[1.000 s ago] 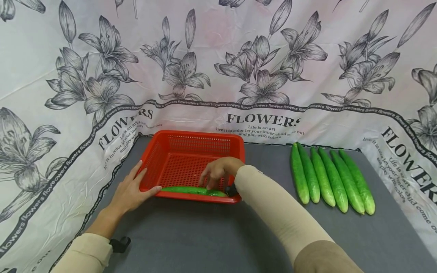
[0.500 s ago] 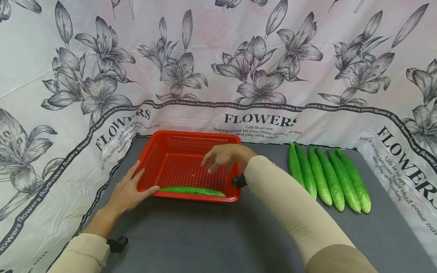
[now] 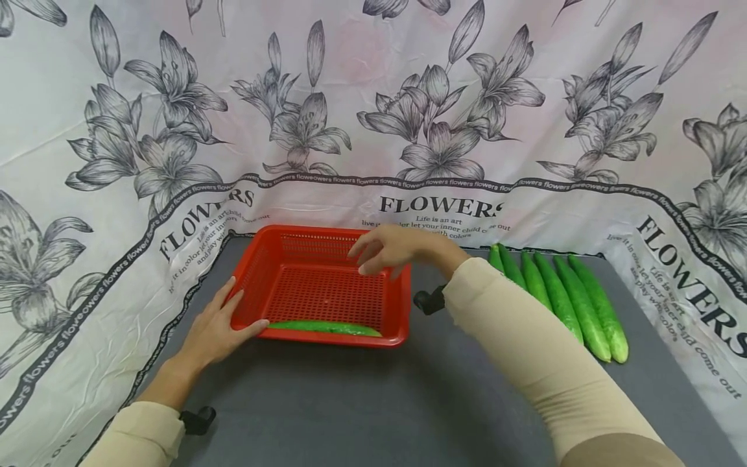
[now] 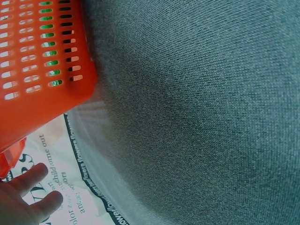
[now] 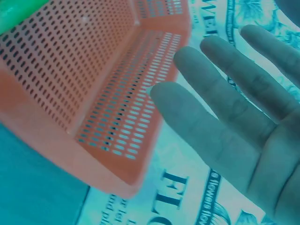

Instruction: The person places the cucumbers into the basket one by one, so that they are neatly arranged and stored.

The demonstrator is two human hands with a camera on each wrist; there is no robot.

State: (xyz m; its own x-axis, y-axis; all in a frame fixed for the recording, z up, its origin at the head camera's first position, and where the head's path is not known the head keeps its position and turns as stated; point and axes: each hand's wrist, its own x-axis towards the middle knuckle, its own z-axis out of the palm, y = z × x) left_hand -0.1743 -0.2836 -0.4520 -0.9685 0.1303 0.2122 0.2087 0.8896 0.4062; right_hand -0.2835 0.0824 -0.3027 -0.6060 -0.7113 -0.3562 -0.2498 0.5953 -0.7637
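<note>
A red plastic basket (image 3: 397,336) with slotted walls stands on the grey table. One green cucumber (image 3: 327,327) lies inside it along the front wall. At the basket's left front corner rests my left hand (image 3: 213,334), its thumb on the front rim and its fingers spread along the left side. In the left wrist view two of its fingers (image 4: 33,179) stick out straight beside the red wall. My right hand (image 3: 399,250) hovers over the basket's right back part, holding nothing. The right wrist view shows its extended fingers (image 5: 222,101) beside the basket wall.
Several cucumbers (image 3: 583,301) lie side by side at the right of the table (image 3: 350,408), partly covered by the right sleeve (image 3: 525,350). A flower-printed cloth (image 3: 327,146) hangs behind and along the sides.
My right hand has let go of the cucumber in the basket and risen up and to the right. My left hand has stayed at the basket's corner.
</note>
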